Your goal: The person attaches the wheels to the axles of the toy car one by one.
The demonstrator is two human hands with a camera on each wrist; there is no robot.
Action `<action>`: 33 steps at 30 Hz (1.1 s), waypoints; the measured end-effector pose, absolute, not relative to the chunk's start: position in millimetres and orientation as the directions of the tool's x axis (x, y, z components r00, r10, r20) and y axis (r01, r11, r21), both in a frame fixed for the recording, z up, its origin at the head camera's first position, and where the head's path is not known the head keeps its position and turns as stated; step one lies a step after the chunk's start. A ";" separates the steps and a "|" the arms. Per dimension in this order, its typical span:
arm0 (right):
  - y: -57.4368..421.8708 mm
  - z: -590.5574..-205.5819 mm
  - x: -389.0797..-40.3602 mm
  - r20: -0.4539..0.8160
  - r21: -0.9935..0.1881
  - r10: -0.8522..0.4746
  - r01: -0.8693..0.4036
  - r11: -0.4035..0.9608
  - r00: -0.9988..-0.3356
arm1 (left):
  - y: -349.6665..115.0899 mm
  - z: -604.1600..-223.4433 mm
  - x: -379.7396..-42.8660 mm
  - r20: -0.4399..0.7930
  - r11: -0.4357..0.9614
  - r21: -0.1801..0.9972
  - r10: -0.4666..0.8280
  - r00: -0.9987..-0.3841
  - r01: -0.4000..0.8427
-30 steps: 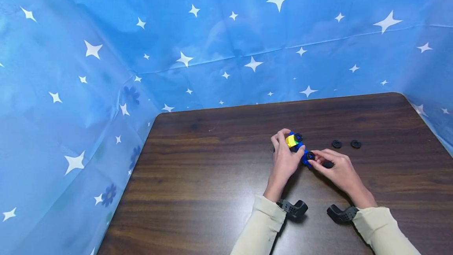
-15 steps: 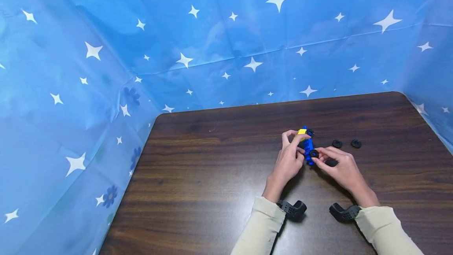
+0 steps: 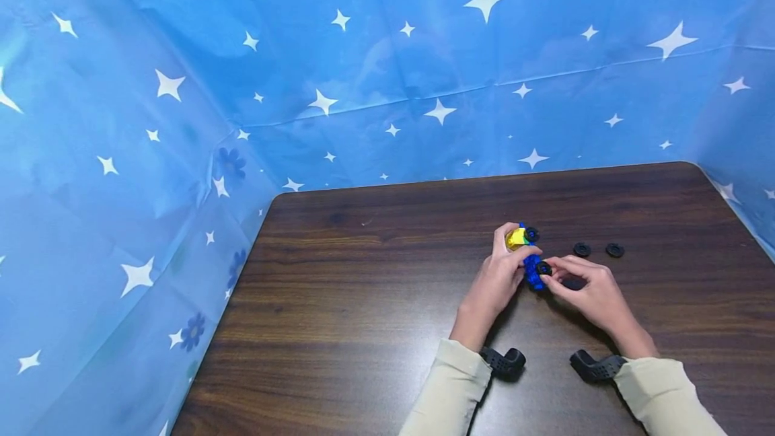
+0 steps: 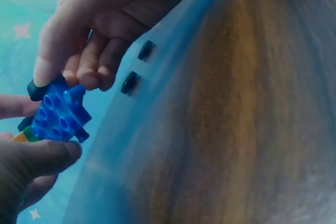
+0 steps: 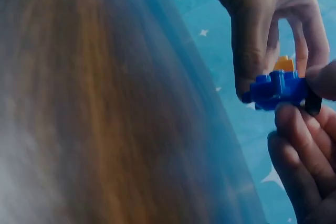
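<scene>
The blue toy vehicle (image 4: 60, 111) was over the surface (image 3: 339, 301), the grip of the left hand (image 3: 493, 281) clamped round its body; that of the right hand (image 3: 596, 293) pinched a black wheel (image 3: 544, 269) at its side. Two loose wheels (image 3: 582, 249) lay rightward of the vehicle. Firm bracing and square pressure seemed best (whether the pinched one was seated, I couldn't tell).

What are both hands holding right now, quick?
Left hand: holding the blue and yellow toy.
Right hand: pinching a black wheel against the toy's side.
</scene>
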State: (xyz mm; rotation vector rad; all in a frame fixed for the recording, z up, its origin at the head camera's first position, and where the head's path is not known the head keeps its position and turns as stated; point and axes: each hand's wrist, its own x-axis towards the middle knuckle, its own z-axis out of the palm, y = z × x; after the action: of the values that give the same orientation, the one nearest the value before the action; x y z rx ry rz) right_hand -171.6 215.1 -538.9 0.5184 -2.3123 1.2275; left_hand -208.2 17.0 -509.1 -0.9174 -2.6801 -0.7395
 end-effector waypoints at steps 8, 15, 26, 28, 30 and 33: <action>225.4 -534.8 -165.5 0.500 -0.723 -0.111 -0.485 0.493 -0.859 | 17.8 -514.8 -208.0 0.433 0.683 0.226 0.568 -0.700 0.694; 231.7 -532.2 -160.6 0.391 -0.797 -0.101 -0.391 0.460 -0.915 | 15.3 -515.9 -202.3 0.480 0.703 0.087 0.591 -0.648 0.706; 242.5 -527.2 -159.4 0.315 -0.838 -0.087 -0.321 0.442 -0.945 | 21.0 -508.8 -204.3 0.489 0.667 -0.031 0.660 -0.571 0.744; 244.1 -526.1 -159.6 0.309 -0.850 -0.093 -0.319 0.419 -0.946 | 21.0 -508.2 -205.3 0.494 0.645 -0.035 0.675 -0.548 0.763; 245.5 -525.2 -160.4 0.302 -0.860 -0.099 -0.316 0.400 -0.948 | 20.7 -507.8 -205.9 0.496 0.627 -0.032 0.686 -0.532 0.778; 247.3 -523.8 -162.7 0.297 -0.867 -0.096 -0.311 0.390 -0.950 | 20.6 -505.6 -206.5 0.489 0.608 -0.018 0.698 -0.523 0.794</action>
State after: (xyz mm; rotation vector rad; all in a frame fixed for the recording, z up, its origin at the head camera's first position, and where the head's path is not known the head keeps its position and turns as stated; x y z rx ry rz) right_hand -162.7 247.3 -523.8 0.3633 -2.4467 1.5922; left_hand -206.5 20.6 -505.6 -1.1840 -2.3831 -0.2863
